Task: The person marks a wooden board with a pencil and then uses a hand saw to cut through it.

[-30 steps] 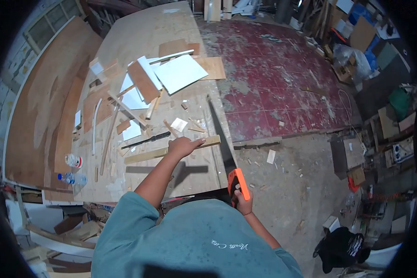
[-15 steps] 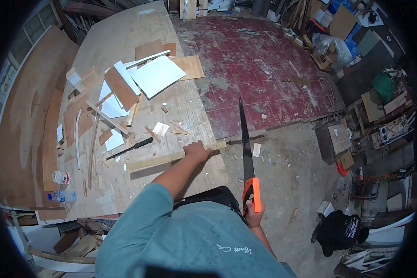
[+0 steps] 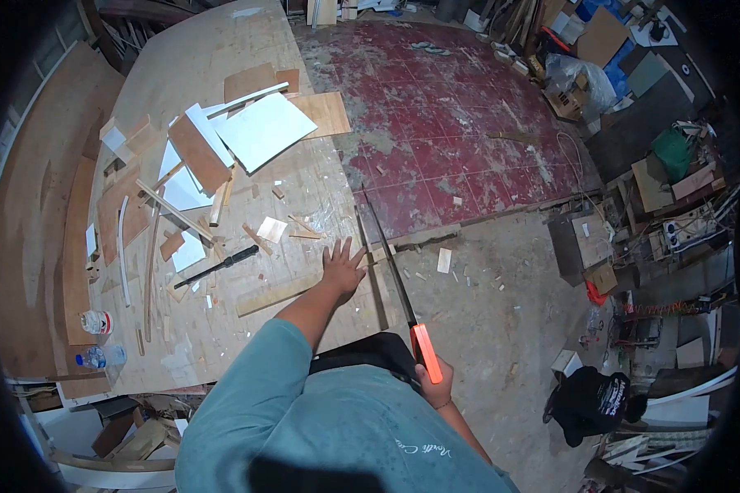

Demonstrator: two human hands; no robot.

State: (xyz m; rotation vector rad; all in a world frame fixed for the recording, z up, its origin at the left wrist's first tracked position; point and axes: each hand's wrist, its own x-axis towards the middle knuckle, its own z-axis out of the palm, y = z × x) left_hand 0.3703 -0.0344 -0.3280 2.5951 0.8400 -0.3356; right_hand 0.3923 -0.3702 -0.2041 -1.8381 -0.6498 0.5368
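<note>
My left hand (image 3: 343,269) presses down with spread fingers on a pale wooden strip (image 3: 278,296) near the workbench edge. The strip's far end pokes out past that edge, and the hand covers its middle. In my right hand (image 3: 436,383) is a handsaw (image 3: 425,353), gripped by its orange handle. Its long dark blade points up and forward beside the bench edge, overlapping the strip's protruding end in this view. Left of the strip lies a dark tool with a black handle (image 3: 240,255), and a small white square piece (image 3: 272,229) rests near my left hand.
White panels (image 3: 265,131), brown boards (image 3: 199,153) and thin strips cover part of the workbench (image 3: 263,49). A jar (image 3: 96,322) and a plastic bottle (image 3: 100,357) stand at its left. Offcuts litter the concrete floor (image 3: 485,329); a black cloth item (image 3: 590,404) is at lower right.
The saw has swung left, bringing its blade to the strip's end at the bench edge. My left hand has opened from a curled hold to spread fingers on the strip.
</note>
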